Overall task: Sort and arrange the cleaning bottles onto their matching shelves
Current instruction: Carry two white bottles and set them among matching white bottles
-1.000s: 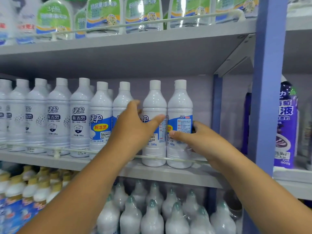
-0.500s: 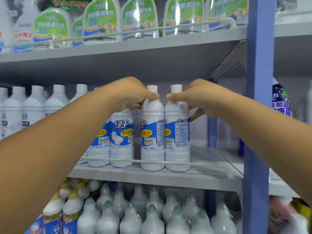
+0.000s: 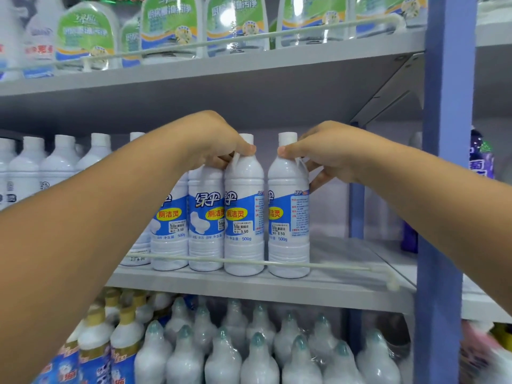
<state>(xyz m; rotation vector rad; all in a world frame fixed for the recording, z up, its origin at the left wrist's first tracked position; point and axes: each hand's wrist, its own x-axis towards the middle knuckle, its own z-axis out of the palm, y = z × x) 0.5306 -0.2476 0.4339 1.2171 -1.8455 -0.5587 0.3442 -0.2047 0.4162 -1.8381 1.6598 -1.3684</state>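
Note:
A row of white toilet-cleaner bottles with blue labels stands on the middle grey shelf (image 3: 249, 289). My left hand (image 3: 213, 139) grips the neck of one white bottle (image 3: 243, 212). My right hand (image 3: 329, 151) grips the neck of the rightmost white bottle (image 3: 288, 214). A small gap separates these two bottles. Both stand upright behind the white guard rail (image 3: 277, 263). Two more blue-label bottles (image 3: 205, 217) stand just left, partly behind my left arm.
Green-label bottles (image 3: 171, 26) line the top shelf. Shrink-wrapped white bottles (image 3: 257, 353) fill the bottom shelf, with gold-capped ones (image 3: 124, 336) at left. A blue upright post (image 3: 446, 189) bounds the bay; a purple bottle (image 3: 482, 159) stands beyond it. Bare shelf lies right of the rightmost bottle.
Both hands rose from the bottle bodies to the necks. The two gripped bottles now stand slightly further apart, the right one shifted to the right.

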